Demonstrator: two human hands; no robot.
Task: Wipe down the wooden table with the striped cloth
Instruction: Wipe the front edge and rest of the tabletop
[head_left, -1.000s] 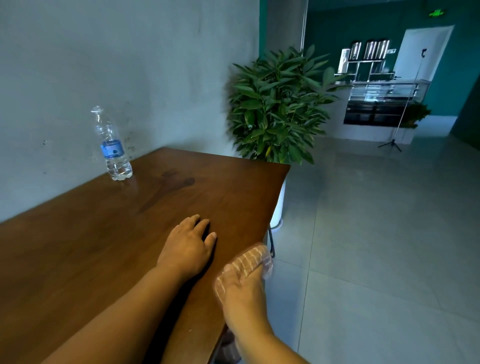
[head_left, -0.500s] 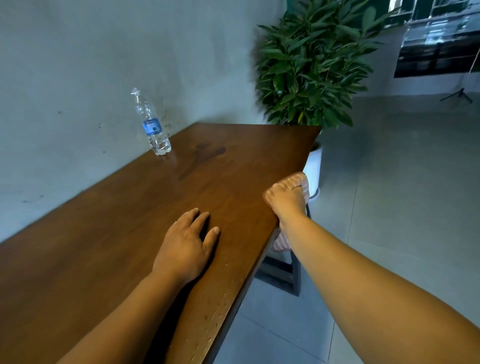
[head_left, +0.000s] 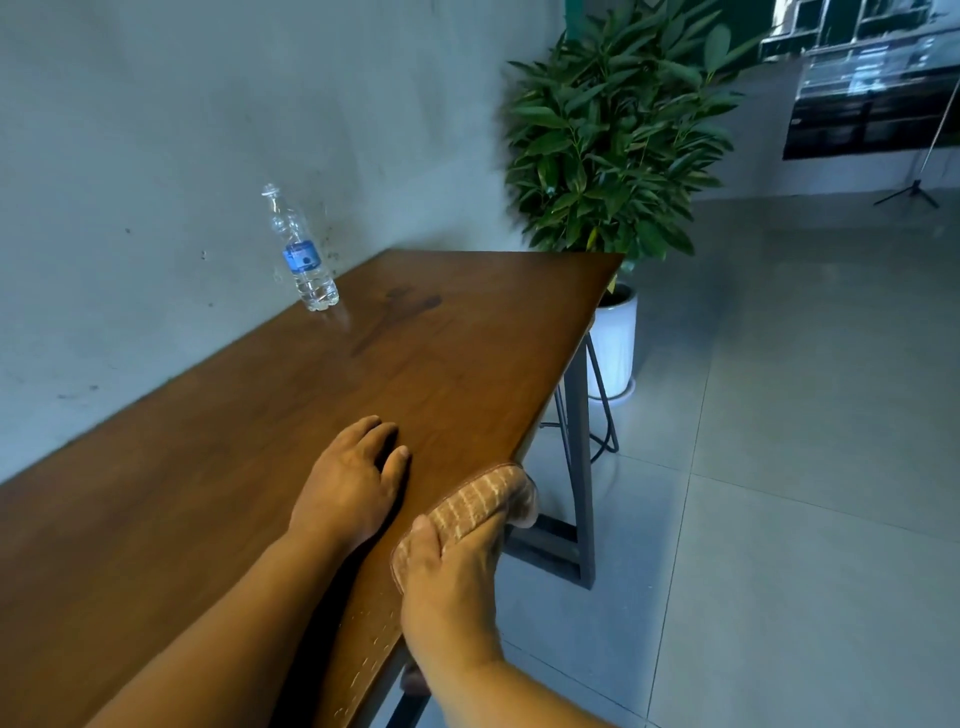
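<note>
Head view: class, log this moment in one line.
right hand grips striped cloth at table edge | left hand flat on top

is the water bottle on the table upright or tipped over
Upright. The water bottle stands on its base on the wooden table near the wall, cap at the top.

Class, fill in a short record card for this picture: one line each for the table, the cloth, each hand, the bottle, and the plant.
table: wooden table, set against a grey wall, dark smear near the bottle
cloth: striped cloth, draped over the table's near edge
right hand: right hand grips the cloth at that edge
left hand: left hand rests flat on the tabletop, holding nothing
bottle: clear water bottle, upright, blue label, at the wall side of the table
plant: leafy plant in a white pot on the floor beyond the table's far end
</note>
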